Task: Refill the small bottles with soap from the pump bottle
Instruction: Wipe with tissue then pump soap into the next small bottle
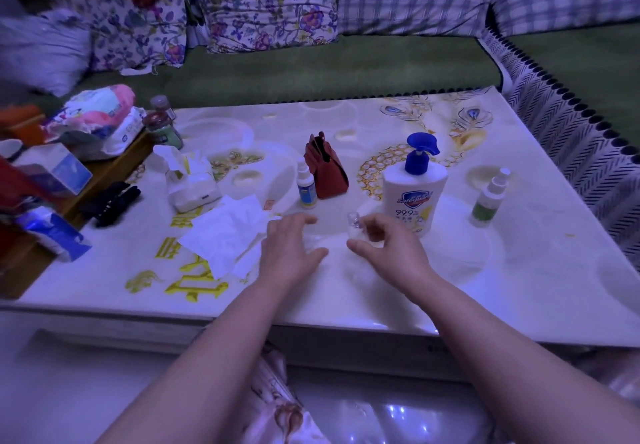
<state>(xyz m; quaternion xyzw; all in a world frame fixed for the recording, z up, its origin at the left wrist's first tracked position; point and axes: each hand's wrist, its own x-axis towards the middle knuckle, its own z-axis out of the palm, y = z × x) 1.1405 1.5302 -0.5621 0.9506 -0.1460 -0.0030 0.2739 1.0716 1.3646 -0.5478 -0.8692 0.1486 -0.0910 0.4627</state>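
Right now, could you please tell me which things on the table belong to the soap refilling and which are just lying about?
For the job: pump bottle; small clear bottle, held by the right hand; blue-label spray bottle; green-label spray bottle.

Lying about: red pouch; tissue pack; loose tissues; black hair clip; drink bottle.

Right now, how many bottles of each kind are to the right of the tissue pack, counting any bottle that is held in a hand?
Pump bottle: 1
Spray bottles: 2
Small clear bottle, held by the right hand: 1
Total: 4
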